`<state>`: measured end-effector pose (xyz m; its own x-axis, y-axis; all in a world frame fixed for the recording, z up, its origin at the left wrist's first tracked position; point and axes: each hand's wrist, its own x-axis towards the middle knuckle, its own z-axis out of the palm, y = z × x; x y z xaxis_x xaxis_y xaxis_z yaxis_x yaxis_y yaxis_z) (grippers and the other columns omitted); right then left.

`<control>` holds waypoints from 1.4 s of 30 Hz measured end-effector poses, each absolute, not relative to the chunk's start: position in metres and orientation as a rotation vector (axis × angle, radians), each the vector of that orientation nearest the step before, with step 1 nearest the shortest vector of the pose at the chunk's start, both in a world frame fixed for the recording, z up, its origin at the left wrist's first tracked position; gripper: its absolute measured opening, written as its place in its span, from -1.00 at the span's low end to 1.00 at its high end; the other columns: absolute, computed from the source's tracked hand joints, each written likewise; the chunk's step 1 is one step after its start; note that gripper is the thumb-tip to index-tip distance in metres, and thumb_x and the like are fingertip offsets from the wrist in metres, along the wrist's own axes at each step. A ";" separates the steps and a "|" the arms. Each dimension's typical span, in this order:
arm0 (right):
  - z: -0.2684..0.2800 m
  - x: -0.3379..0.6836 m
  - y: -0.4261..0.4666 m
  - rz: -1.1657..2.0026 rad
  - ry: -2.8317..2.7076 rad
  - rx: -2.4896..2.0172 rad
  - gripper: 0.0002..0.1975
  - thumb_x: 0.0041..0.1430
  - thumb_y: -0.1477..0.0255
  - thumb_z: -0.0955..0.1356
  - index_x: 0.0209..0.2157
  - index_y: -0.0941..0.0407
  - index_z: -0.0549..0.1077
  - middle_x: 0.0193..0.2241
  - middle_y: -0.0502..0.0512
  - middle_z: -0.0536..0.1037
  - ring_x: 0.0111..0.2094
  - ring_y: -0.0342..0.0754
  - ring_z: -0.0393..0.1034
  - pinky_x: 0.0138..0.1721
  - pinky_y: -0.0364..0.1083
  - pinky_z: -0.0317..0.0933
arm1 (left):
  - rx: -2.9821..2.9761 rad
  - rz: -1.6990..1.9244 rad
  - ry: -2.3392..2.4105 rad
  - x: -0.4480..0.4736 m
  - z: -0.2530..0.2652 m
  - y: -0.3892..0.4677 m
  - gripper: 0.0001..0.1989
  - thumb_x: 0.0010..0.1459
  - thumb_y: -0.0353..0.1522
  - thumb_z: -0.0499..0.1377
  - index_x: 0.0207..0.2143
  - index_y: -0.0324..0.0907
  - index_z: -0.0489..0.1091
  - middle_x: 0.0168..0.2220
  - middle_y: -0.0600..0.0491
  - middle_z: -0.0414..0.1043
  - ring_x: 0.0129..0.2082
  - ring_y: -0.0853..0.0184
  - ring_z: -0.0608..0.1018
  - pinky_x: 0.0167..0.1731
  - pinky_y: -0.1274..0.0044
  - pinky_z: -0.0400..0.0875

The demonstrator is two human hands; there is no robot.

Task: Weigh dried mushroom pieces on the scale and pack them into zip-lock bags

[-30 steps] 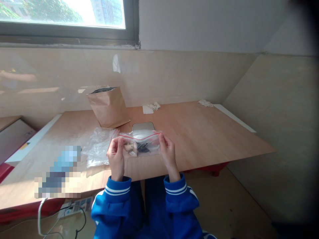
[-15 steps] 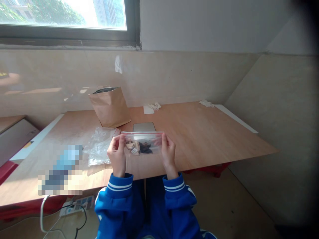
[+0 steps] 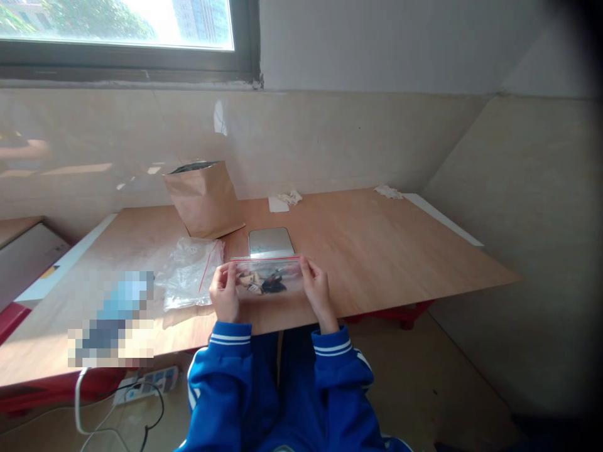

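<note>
I have a clear zip bag [image 3: 271, 266] stretched between two hands, its red seal strip [image 3: 266, 258] along the top, and I judge the step in hand to be work at that seal; whether it is fully closed I cannot tell from here. As I read it, the next move calls for a firm pinch at both ends and even tension, so the beige pieces [image 3: 252, 282] and black pieces [image 3: 274, 282] inside don't bunch up. My left hand [image 3: 225, 294] is narrow, pinching the bag's left end; my right hand [image 3: 318, 292] pinches the right end likewise. That puts the bag directly between them, near the front edge of the table [image 3: 400, 251]; I cannot tell whether its bottom touches down. A second clear bag [image 3: 184, 282] lies just beside the left hand, and a kraft pouch [image 3: 206, 199] stands toward the back edge
</note>
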<state>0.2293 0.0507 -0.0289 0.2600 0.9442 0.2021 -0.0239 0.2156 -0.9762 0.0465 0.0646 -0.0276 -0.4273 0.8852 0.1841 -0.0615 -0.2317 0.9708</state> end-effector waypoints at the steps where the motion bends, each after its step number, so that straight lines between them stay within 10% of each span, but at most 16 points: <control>1: -0.030 0.228 0.051 0.895 -1.047 -1.136 -0.49 0.22 0.01 0.22 -0.35 0.15 0.53 -0.48 0.13 0.61 -0.42 0.00 0.51 -0.33 -0.06 0.34 | 1.058 1.767 1.318 0.048 -0.031 0.065 -0.66 0.08 -0.09 0.20 -0.31 -0.19 0.41 -0.47 0.09 0.51 -0.46 0.40 0.55 -0.43 0.59 0.40; 8: -0.043 0.212 0.053 0.905 -0.906 -1.208 -0.46 0.14 -0.08 0.23 -0.35 0.14 0.47 -0.68 0.02 0.49 -0.63 -0.03 0.41 -0.61 -0.13 0.22 | 1.024 1.796 1.378 0.050 -0.043 0.063 -0.60 0.07 -0.02 0.19 -0.31 -0.20 0.39 -0.52 0.16 0.42 -0.70 0.57 0.29 -0.68 0.67 0.18; 15: -0.053 0.211 0.054 0.946 -0.857 -1.197 -0.44 0.14 -0.10 0.20 -0.36 0.13 0.45 -0.65 0.02 0.49 -0.70 -0.11 0.29 -0.69 -0.16 0.09 | 0.972 1.781 1.377 0.048 -0.048 0.065 -0.59 0.03 -0.03 0.22 -0.30 -0.19 0.43 -0.46 0.09 0.49 -0.54 0.48 0.48 -0.54 0.64 0.36; 21: -0.048 0.209 0.055 0.987 -1.007 -1.129 -0.55 0.12 0.01 0.30 -0.25 0.13 0.45 -0.36 0.09 0.58 -0.48 -0.11 0.39 -0.59 -0.20 0.17 | 0.908 1.801 1.393 0.043 -0.054 0.063 -0.59 0.07 -0.04 0.19 -0.26 -0.21 0.43 -0.36 0.01 0.53 -0.38 0.38 0.58 -0.36 0.56 0.45; 42: -0.053 0.212 0.054 0.824 -0.956 -1.131 -0.68 0.20 0.13 0.29 -0.24 0.09 0.44 -0.43 0.03 0.53 -0.43 -0.07 0.39 -0.48 -0.15 0.22 | 0.898 1.803 1.308 0.048 -0.050 0.062 -0.65 0.05 -0.09 0.23 -0.30 -0.19 0.40 -0.37 0.06 0.54 -0.33 0.33 0.61 -0.34 0.55 0.46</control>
